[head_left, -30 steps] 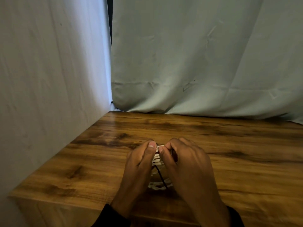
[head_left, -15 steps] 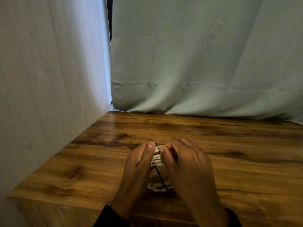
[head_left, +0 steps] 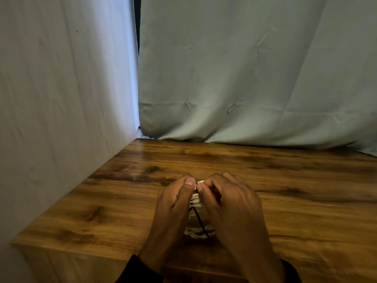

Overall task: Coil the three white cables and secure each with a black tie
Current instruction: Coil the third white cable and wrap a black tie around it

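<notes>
Nearest, dark sleeves lead to the left hand and right hand, brought together and pinching the coiled white cable upright between them above the wooden table, likely to steady its loops while the black tie dangles across; pale curtains hang behind

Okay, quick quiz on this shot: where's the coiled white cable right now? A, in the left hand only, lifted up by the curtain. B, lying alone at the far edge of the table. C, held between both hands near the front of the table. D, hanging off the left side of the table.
C: the coiled white cable sits pinched between the left hand and right hand, with a black tie across it.
</notes>
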